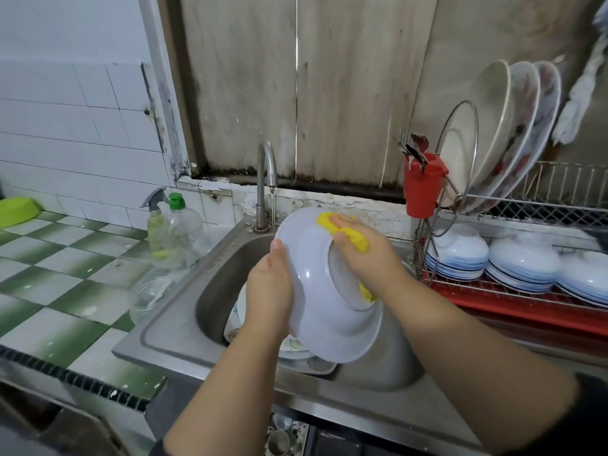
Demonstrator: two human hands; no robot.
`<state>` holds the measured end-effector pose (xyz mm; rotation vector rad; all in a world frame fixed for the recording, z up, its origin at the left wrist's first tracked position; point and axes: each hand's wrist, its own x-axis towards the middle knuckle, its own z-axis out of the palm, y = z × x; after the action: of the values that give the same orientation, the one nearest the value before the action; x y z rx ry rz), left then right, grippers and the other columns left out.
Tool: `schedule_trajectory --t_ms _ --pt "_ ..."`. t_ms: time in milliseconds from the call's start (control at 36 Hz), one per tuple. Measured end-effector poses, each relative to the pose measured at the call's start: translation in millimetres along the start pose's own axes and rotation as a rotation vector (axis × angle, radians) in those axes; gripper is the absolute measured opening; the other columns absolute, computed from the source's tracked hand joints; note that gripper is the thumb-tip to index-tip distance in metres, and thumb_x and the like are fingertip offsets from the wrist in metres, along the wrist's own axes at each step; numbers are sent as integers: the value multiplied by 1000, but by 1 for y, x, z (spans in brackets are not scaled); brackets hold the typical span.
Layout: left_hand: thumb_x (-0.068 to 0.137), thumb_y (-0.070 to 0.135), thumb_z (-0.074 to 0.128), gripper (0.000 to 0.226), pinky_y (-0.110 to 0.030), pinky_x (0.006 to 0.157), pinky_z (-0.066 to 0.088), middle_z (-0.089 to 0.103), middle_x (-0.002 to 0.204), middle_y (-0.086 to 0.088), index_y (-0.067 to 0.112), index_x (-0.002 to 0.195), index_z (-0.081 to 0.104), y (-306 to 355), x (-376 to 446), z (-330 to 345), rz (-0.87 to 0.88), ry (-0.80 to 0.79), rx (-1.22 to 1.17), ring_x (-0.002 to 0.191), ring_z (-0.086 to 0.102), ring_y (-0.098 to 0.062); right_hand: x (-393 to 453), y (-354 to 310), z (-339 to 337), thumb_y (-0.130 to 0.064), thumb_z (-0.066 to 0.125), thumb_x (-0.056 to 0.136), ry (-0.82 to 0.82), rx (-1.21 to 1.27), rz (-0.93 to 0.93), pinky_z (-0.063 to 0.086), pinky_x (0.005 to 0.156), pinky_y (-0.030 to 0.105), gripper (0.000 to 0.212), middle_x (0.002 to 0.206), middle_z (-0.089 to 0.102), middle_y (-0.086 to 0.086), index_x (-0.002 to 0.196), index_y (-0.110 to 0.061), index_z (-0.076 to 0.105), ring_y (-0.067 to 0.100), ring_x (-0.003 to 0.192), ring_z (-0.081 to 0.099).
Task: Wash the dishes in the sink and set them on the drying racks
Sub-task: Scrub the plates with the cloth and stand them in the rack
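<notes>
Over the sink [184,311], left hand [270,284] gripping a tilted white bowl [309,278] by its rim; right hand [365,255] pressing a yellow sponge [348,235] against its underside; tap [266,179] running.

One head-worn wide-angle view looks forward and down from above the person's forearms, close over the sink [184,330]. The left hand [268,291] and right hand [365,255] sit mid-frame; beyond them stands the wall, left of them tiled counter [49,258], right of them the drying rack [526,301].
</notes>
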<state>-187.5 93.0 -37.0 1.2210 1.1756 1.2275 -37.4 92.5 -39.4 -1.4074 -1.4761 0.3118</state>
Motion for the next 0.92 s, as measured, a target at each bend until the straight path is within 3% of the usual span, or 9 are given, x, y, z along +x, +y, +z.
schedule_trajectory --t_ms 83,167,306,417,500,667,750,833,917 --pt "101 46 28 41 -24 66 38 51 73 15 19 84 53 4 4 -3 8 13 7 68 47 1 -9 -11 7 -22 58 90 -58 -160 -288 13 111 11 32 134 50 -3 120 -16 63 13 136 31" --pt "101 48 22 54 -5 43 35 51 63 10 21 65 52 6 5 -5 28 30 25 60 46 1 -21 -9 13 -33 52 84 -229 -284 -563 19 111 34 35 131 58 2 110 -17 70 16 132 36" --pt "101 44 27 45 -1 43 31 43 68 16 19 71 49 7 5 -6 26 8 81 62 38 5 0 -4 -2 -32 55 89 -199 -178 -376 22 112 16 34 129 52 -10 120 -20 64 9 129 41" --pt "101 44 32 31 -21 68 34 44 74 16 21 103 53 9 10 -10 -19 12 7 66 40 3 9 0 -25 -17 56 94 -66 37 28 33 98 3 30 127 55 -11 124 -20 59 -2 120 48" --pt "101 43 33 31 -22 53 32 47 74 13 18 99 51 10 10 -9 -76 62 -77 65 43 0 -2 7 -31 -16 53 96 -34 88 107 37 100 12 33 128 51 -16 129 -18 56 -15 114 42" --pt "99 45 38 30 -44 99 44 55 96 3 22 113 51 7 13 -3 -313 226 -446 98 56 -24 -41 32 -15 -28 54 95 -21 84 4 19 114 15 37 144 33 -15 128 -37 42 -8 135 25" --pt "100 45 36 39 -37 92 47 54 96 2 19 123 52 5 15 5 -326 298 -505 96 56 -23 -53 36 -1 -56 46 91 -84 -105 -232 8 114 12 54 150 22 -11 137 -29 40 -4 141 8" --pt "101 42 30 44 -27 74 43 56 89 3 13 125 54 6 14 14 -232 298 -410 80 54 -17 -49 35 8 -57 35 94 -193 -356 -444 0 119 25 62 155 18 -2 143 -20 31 14 146 -1" --pt "103 41 24 50 -25 81 37 58 94 2 10 120 58 6 11 20 -83 242 -194 92 50 -17 -33 13 8 -58 35 92 -276 -391 -480 3 118 37 62 153 15 -6 142 -21 33 18 146 0"
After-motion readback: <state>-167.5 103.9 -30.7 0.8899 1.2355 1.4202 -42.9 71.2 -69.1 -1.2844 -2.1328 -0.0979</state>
